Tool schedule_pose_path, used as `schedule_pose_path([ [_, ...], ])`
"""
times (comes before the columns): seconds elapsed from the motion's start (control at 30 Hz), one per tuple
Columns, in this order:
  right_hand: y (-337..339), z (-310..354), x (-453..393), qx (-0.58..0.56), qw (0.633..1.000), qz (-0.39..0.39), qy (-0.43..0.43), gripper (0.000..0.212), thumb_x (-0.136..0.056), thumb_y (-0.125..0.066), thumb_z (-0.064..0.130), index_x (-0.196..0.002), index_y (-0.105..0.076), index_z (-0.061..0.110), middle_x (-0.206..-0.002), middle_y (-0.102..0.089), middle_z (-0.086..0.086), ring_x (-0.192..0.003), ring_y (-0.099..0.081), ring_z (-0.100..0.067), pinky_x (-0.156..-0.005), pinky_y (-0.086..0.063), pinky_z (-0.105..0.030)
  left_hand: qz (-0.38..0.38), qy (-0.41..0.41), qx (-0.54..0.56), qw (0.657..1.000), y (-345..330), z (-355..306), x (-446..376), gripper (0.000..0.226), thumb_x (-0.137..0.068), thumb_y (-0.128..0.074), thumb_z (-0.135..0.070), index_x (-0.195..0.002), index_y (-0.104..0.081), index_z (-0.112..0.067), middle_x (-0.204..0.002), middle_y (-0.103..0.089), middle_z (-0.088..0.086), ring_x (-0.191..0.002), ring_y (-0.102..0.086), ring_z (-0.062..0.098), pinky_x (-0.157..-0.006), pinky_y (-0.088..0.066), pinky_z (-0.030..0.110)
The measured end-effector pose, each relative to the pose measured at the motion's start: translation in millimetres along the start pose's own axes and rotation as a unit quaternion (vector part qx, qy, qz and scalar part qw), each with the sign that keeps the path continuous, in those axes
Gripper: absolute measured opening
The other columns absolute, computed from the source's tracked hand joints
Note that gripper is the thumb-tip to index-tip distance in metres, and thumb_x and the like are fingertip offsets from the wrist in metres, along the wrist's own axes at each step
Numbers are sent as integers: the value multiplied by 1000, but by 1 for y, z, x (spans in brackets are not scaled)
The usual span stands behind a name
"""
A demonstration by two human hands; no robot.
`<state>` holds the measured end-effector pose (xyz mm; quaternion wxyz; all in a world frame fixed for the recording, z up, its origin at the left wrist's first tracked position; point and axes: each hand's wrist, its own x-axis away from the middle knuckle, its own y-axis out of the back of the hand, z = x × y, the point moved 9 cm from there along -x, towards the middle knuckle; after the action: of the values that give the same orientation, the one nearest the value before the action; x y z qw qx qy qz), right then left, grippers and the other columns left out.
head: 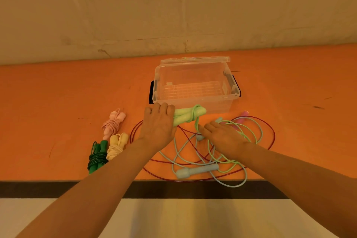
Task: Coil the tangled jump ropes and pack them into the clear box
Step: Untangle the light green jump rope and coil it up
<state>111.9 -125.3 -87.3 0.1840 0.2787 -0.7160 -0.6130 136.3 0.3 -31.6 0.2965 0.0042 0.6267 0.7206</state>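
My left hand [159,121] grips the two light green handles [188,114], held together just in front of the clear box [195,98], which stands with its lid tipped back. The light green cord [241,131] wraps once round the handles and runs down under my right hand [222,137], whose fingers lie over the cord; whether they pinch it is hidden. A tangle lies beneath: a dark red rope [270,133] with a pink handle [242,117], and a light blue rope [239,184] with its handle [197,171] near the table's front edge.
Three coiled ropes lie at the left: pink [113,123], pale yellow [116,146] and dark green [97,157]. The orange table [58,102] meets a wall behind the box. Its front edge has a dark band [38,189].
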Motion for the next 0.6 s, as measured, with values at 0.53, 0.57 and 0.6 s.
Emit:
schedule_pose_path([
  [0.53, 17, -67, 5, -35, 996, -51, -66, 89, -29, -89, -2, -114, -67, 12, -73, -60, 1, -61, -60, -21, -42, -39, -21, -51, -216, 247, 943, 43, -62, 3, 38, -79, -51, -34, -109, -49, -11, -94, -59, 7, -82, -52, 23, -70, -36, 36],
  [0.57, 20, -63, 2, -44, 996, -59, -53, 85, -34, -90, 2, -116, -67, 13, -74, -59, 2, -61, -59, -20, -44, -39, -20, -63, -207, 259, 941, 46, -63, 4, 38, -78, -52, -32, -109, -50, -11, -93, -59, 7, -82, -49, 22, -70, -36, 35],
  [0.6, 23, -62, 2, -53, 995, -70, -47, 83, -38, -90, 2, -117, -66, 14, -74, -59, 2, -62, -59, -21, -45, -41, -20, -74, -193, 257, 944, 49, -63, 2, 38, -77, -52, -32, -108, -51, -10, -93, -59, 7, -83, -48, 21, -70, -35, 35],
])
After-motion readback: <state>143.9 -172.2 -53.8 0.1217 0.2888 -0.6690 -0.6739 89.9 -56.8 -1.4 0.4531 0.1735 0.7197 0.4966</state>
